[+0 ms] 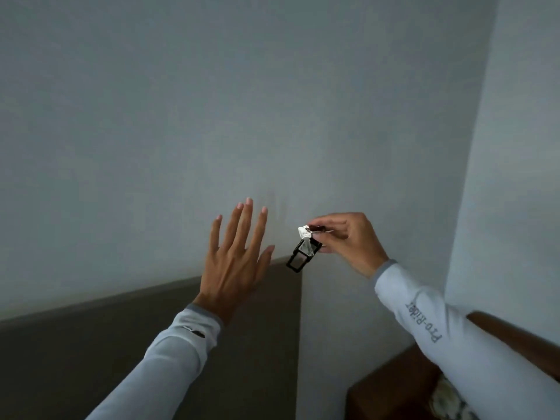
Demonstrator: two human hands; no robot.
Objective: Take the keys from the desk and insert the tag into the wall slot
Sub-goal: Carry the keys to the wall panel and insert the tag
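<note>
My right hand (348,237) is raised in front of a pale wall and pinches a small bunch of keys (315,230) between thumb and fingers. A black rectangular tag (303,255) hangs tilted below the keys, with a bit of white clear plastic by the ring. My left hand (239,259) is lifted beside it, to the left, flat with fingers spread and holding nothing. Both arms wear light long sleeves. No wall slot is visible anywhere on the wall.
A dark grey padded panel (91,353) covers the lower left wall. A wall corner (466,177) runs up on the right. Dark wooden furniture (394,386) and a curved wooden rail (515,331) sit at the lower right.
</note>
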